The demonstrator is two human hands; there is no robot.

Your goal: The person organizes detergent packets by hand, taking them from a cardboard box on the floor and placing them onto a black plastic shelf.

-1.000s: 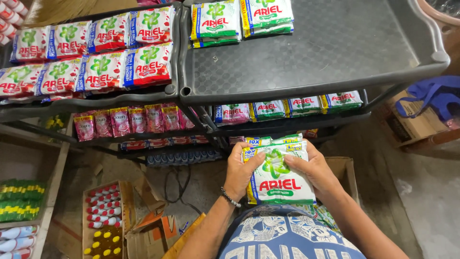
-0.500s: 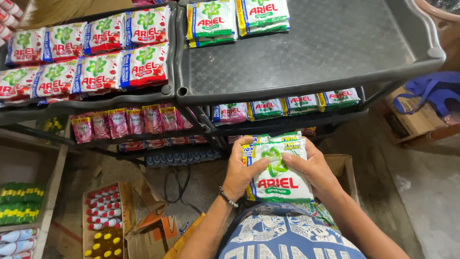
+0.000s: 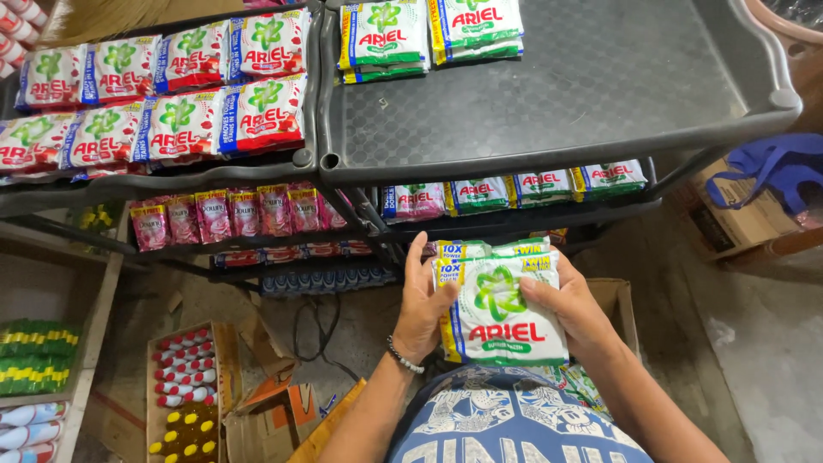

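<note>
Both my hands hold a stack of white and green detergent sachets in front of my chest. My left hand presses flat against the stack's left edge, a bead bracelet on its wrist. My right hand grips the right edge with the thumb over the top sachet. The stack sits just below the dark grey plastic rack, whose top right tray carries two piles of green and white sachets at its far left corner.
The top left tray holds rows of red and white sachets. Pink sachets hang on the shelf below. An open cardboard box lies under my hands. A carton of small bottles stands lower left; a blue bag lies right.
The stack and both hands have stayed at nearly the same spot, shifting slightly down and right in view. My left hand's fingers are now straighter against the stack's edge.
</note>
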